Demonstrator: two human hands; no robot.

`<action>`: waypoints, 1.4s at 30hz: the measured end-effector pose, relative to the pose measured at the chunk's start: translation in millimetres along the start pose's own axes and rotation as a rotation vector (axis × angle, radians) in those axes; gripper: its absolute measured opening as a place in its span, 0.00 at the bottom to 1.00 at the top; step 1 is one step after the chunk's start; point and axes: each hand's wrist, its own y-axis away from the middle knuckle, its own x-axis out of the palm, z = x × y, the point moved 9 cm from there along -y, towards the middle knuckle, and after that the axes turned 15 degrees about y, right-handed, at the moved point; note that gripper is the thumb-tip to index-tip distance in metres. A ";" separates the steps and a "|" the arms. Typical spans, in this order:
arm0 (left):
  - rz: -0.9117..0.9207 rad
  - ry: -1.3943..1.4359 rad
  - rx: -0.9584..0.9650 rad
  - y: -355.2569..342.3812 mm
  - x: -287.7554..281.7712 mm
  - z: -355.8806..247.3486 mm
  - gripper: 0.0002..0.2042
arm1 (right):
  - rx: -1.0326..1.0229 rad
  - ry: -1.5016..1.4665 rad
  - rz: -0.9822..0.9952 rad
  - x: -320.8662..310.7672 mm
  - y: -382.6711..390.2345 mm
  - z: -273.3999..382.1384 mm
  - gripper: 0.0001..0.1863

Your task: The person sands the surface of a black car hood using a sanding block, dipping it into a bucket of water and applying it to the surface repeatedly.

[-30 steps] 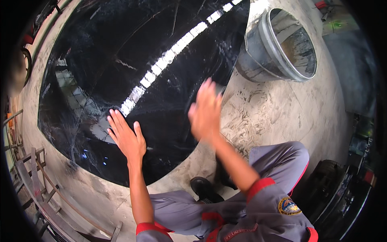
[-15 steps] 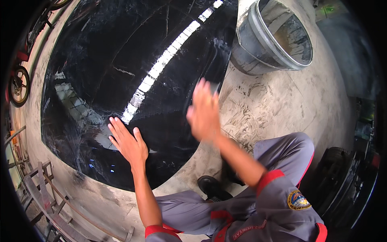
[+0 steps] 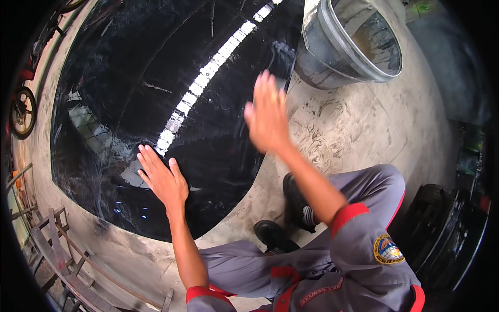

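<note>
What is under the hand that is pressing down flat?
Under the left hand lies a big shiny black slab, wet-looking, mirroring a bright strip of light. The patch right beneath the palm is covered, so it cannot be seen.

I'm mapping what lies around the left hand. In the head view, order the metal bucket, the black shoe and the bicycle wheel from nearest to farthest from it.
From the left hand:
1. Black shoe, lower right, by the knees.
2. Bicycle wheel, far left edge.
3. Metal bucket, upper right, beyond the right hand.
</note>
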 end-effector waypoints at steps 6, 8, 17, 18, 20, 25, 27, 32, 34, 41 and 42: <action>-0.001 -0.017 0.008 0.2 2.3 -6.6 0.33 | 0.040 0.063 -0.008 11.2 -14.5 -48.4 0.37; -0.025 0.004 0.025 -6.7 11.5 -22.7 0.32 | 0.089 -0.072 -0.109 19.6 -90.8 -125.0 0.36; -0.018 -0.029 -0.039 1.4 2.2 -3.7 0.32 | -0.110 -0.137 0.138 -2.1 18.3 -15.2 0.39; -0.016 -0.027 -0.045 0.9 2.5 -1.8 0.32 | -0.110 -0.114 0.102 6.9 -0.5 -29.0 0.39; -0.024 -0.020 -0.039 -0.6 2.7 -8.2 0.32 | -0.037 -0.032 -0.014 17.2 -75.6 -75.6 0.37; -0.033 -0.006 -0.025 -6.5 9.6 -16.6 0.32 | 0.009 -0.017 -0.064 36.6 -167.2 -135.6 0.36; -0.018 -0.005 -0.037 -3.0 8.7 -14.6 0.32 | 0.070 -0.014 -0.025 34.9 -117.7 -104.4 0.37; -0.032 -0.028 -0.052 -0.7 -1.7 -3.7 0.32 | -0.138 -0.110 0.124 3.8 17.6 -6.0 0.37; -0.030 -0.038 -0.046 -0.4 -2.7 -2.7 0.32 | -0.141 0.013 0.024 13.4 -41.1 -36.0 0.37; -0.035 -0.006 -0.018 -4.7 10.2 -20.9 0.32 | 0.086 -0.007 -0.043 32.4 -125.2 -121.9 0.36; -0.033 -0.023 -0.030 -0.5 4.9 -10.6 0.32 | 0.016 0.044 -0.020 27.3 -82.3 -76.6 0.37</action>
